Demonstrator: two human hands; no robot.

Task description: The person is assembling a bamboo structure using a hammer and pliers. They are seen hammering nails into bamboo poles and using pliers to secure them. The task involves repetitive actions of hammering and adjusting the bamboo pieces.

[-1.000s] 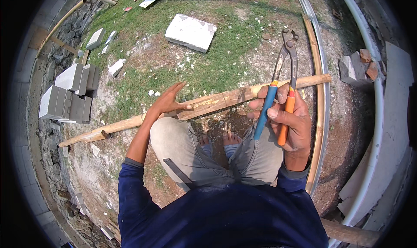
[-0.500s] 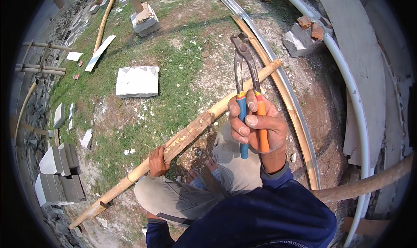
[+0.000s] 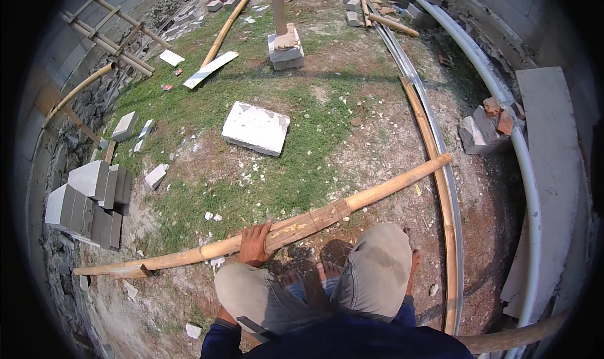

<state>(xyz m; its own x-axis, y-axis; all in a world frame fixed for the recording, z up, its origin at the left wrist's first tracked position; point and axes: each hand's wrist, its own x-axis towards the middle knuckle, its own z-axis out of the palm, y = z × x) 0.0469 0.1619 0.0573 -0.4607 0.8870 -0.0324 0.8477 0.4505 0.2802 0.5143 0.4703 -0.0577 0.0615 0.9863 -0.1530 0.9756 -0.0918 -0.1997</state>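
Observation:
A long bamboo pole [image 3: 377,192] slants across the ground in front of my knees, with a split, darker patch at its middle and a short wooden piece near its left end. My left hand [image 3: 254,244] grips it left of that patch, fingers laid over the top. Beside my right knee, the edge of my right hand [image 3: 415,265] shows low down. The knee covers most of it, so its fingers and anything in them are hidden. The pincers with one blue and one orange handle cannot be seen now.
Past the pole's right end run a split bamboo strip [image 3: 434,148] and a metal channel [image 3: 454,246]. A white block [image 3: 257,127] lies on the grass. Grey blocks [image 3: 88,198] are stacked at left. A white pipe [image 3: 530,202] and a grey board [image 3: 553,145] line the right.
My right hand has dropped from in front of me to beside my right knee, and the pincers it held have gone from sight. My left hand stays on the pole; the view has shifted.

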